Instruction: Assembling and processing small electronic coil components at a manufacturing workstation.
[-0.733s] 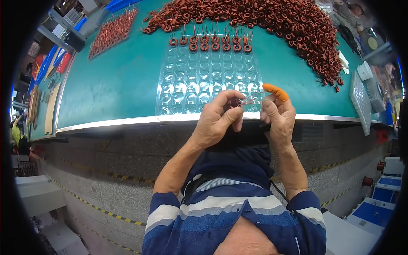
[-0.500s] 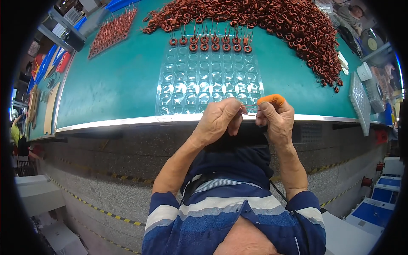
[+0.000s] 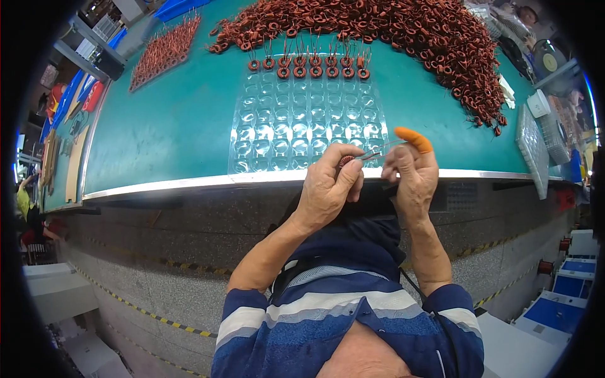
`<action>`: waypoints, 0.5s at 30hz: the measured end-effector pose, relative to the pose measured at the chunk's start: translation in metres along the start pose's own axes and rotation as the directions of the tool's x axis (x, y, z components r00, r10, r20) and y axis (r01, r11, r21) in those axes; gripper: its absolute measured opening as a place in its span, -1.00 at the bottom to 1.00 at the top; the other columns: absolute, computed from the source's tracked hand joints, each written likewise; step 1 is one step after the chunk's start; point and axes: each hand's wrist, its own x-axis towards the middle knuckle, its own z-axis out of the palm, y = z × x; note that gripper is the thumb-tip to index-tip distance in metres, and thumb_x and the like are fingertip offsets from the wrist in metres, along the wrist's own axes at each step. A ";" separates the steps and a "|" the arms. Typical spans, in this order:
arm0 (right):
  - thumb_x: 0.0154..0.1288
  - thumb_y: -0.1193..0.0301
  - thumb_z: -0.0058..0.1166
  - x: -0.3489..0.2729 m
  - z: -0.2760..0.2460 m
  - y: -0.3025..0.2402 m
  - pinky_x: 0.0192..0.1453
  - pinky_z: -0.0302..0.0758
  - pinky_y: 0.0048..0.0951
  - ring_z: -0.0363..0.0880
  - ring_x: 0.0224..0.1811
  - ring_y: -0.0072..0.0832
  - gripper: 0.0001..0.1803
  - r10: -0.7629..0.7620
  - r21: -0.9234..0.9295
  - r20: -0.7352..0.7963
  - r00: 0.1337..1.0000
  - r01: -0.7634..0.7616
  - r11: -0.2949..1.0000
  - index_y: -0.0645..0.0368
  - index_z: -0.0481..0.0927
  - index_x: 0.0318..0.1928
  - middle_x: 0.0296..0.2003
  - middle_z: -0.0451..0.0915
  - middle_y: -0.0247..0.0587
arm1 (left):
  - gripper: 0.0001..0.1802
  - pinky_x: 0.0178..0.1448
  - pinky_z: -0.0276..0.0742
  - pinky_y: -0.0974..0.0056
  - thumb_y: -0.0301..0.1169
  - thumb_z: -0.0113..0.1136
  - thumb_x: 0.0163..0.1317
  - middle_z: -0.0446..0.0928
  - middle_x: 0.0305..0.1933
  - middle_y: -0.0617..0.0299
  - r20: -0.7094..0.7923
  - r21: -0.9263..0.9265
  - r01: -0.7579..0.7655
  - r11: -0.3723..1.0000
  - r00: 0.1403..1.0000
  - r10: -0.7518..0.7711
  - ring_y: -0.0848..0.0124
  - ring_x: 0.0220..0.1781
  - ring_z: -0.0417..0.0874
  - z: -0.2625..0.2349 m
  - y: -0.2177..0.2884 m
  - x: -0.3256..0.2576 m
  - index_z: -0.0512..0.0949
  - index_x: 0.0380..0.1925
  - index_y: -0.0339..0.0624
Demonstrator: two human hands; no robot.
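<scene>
Compared with the earlier frame, the right hand is opened wider, its orange finger cover lifted off the thumb; it hangs just right of the clear tray's near corner. The left hand pinches a coil between thumb and fingers above the tray's near edge. Wire leads run from coil toward right hand; whether they touch it, I cannot tell.

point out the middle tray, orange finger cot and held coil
Middle tray (image 3: 307,116): head view, among its unfilled cups
Finger cot (image 3: 414,138): head view, mid-length
Held coil (image 3: 346,161): head view, on its exposed windings
</scene>
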 end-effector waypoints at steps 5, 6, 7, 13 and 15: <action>0.41 0.24 0.06 -0.009 -0.024 0.002 -0.60 0.30 -0.71 0.41 -0.66 -0.68 -0.68 0.165 -0.094 0.080 0.983 -0.158 0.983 0.30 0.56 -0.19 -0.61 0.48 -0.35 | -0.80 -0.50 0.41 0.37 -0.37 0.03 0.41 0.46 -0.59 0.23 -0.007 0.289 -0.094 0.953 0.995 0.101 0.44 -0.60 0.51 -0.003 0.006 0.003 0.37 -0.06 -0.22; 0.40 0.24 0.07 -0.010 -0.020 0.001 -0.61 0.29 -0.72 0.41 -0.66 -0.69 -0.69 0.188 -0.085 0.154 0.970 -0.177 0.981 0.29 0.57 -0.22 -0.61 0.49 -0.36 | -0.80 -0.50 0.41 0.37 -0.37 0.03 0.41 0.46 -0.59 0.23 -0.002 0.289 -0.093 0.953 0.995 0.098 0.44 -0.60 0.51 -0.003 0.005 0.005 0.37 -0.06 -0.22; 0.39 0.24 0.09 -0.010 -0.015 -0.001 -0.61 0.28 -0.72 0.41 -0.67 -0.70 -0.70 0.208 -0.078 0.226 0.952 -0.195 0.978 0.29 0.58 -0.25 -0.60 0.50 -0.36 | -0.79 -0.47 0.45 0.31 -0.38 0.06 0.39 0.48 -0.55 0.18 0.063 0.461 -0.255 0.850 0.965 0.255 0.33 -0.57 0.55 -0.002 0.005 0.008 0.37 -0.06 -0.21; 0.35 0.25 0.15 0.000 -0.018 -0.008 -0.64 0.27 -0.73 0.41 -0.70 -0.71 -0.73 0.338 -0.067 0.275 0.900 -0.333 0.941 0.24 0.60 -0.33 -0.63 0.51 -0.37 | -0.71 -0.15 0.54 0.12 -0.41 0.15 0.29 0.51 -0.27 -0.03 0.389 0.588 -0.265 0.764 0.921 0.021 0.06 -0.23 0.61 -0.012 0.036 0.013 0.37 -0.04 -0.21; 0.32 0.27 0.17 0.003 -0.020 -0.013 -0.64 0.27 -0.73 0.42 -0.70 -0.71 -0.74 0.428 -0.066 0.337 0.838 -0.433 0.899 0.24 0.60 -0.34 -0.63 0.52 -0.37 | -0.72 -0.17 0.53 0.12 -0.41 0.17 0.27 0.48 -0.30 0.00 0.450 0.606 -0.309 0.733 0.893 0.005 0.07 -0.26 0.60 -0.015 0.045 0.015 0.37 -0.07 -0.21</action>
